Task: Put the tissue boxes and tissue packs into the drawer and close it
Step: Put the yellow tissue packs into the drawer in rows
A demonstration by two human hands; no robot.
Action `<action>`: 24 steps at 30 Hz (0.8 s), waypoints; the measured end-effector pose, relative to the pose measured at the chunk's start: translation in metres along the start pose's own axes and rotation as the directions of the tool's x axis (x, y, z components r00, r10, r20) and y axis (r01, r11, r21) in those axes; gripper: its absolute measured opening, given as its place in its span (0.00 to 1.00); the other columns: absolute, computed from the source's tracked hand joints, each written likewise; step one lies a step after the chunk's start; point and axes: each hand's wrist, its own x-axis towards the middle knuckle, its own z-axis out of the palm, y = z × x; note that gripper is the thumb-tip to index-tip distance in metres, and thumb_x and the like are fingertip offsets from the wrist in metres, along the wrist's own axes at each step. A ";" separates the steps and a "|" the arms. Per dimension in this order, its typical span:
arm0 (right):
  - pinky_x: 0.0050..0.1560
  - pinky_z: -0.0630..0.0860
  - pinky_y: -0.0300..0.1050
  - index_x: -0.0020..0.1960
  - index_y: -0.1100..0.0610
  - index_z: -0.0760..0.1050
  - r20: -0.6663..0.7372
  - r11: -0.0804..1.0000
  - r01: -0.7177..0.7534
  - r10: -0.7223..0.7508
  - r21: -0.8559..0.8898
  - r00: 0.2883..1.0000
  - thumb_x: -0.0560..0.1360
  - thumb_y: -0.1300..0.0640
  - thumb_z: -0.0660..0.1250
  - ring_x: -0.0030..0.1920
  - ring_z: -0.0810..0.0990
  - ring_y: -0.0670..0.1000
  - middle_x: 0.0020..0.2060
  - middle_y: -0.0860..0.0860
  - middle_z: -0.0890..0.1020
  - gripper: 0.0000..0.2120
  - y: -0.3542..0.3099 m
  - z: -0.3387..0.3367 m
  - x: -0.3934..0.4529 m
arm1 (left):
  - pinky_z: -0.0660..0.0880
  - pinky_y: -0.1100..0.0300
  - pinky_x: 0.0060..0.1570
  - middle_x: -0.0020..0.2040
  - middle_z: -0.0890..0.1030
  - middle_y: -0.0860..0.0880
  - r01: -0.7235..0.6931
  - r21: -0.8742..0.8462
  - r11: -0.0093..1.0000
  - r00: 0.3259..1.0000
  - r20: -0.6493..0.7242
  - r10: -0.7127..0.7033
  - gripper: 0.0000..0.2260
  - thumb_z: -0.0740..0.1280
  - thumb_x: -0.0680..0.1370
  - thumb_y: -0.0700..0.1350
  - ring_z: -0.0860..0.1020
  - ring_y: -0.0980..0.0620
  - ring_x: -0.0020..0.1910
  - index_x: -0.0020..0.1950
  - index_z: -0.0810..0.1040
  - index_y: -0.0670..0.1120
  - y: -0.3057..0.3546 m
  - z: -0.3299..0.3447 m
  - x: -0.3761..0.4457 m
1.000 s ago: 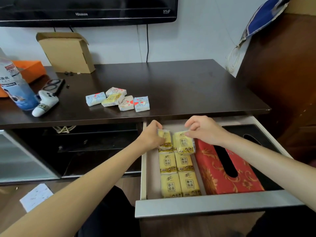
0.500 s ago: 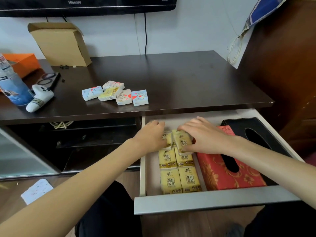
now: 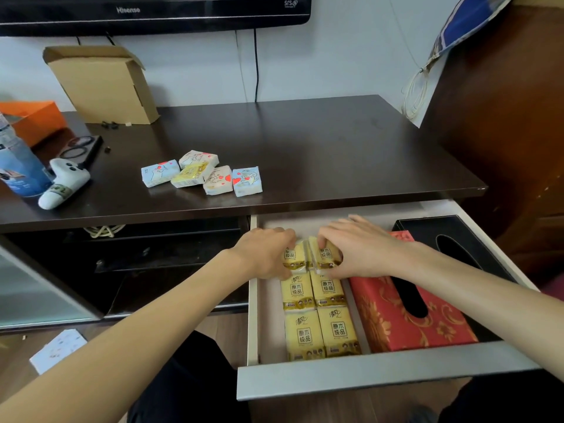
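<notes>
**Two hands settling the rearmost yellow packs in the open drawer**

Two of my hands work side by side inside the drawer (image 3: 381, 374). My left hand (image 3: 264, 253) curls its fingers over the top of the left rear yellow pack (image 3: 293, 257), thumb at the pack's near edge. My right hand (image 3: 363, 248) pinches the right rear yellow pack (image 3: 326, 254) between thumb and bent fingers. Just nearer me than both hands, four more yellow packs (image 3: 320, 315) lie flat in two rows, touching one another. Directly under my right wrist sits the red tissue box (image 3: 396, 331), and beyond that wrist, to its right, the black tissue box (image 3: 427, 230). Above and beyond my left hand, on the dark tabletop (image 3: 335, 148), five small printed tissue packs (image 3: 201, 174) cluster together, well apart from the drawer.
</notes>
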 end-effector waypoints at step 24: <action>0.43 0.66 0.48 0.58 0.46 0.73 0.066 0.999 -0.050 0.051 -0.016 0.997 0.70 0.33 0.72 0.56 0.74 0.49 0.55 0.43 0.76 0.24 -0.001 0.003 0.028 | 0.68 0.56 0.50 0.55 0.78 0.52 -0.023 -0.024 0.999 1.000 -0.007 0.022 0.21 0.72 0.72 0.61 0.77 0.49 0.52 0.59 0.72 0.52 -0.011 0.002 0.010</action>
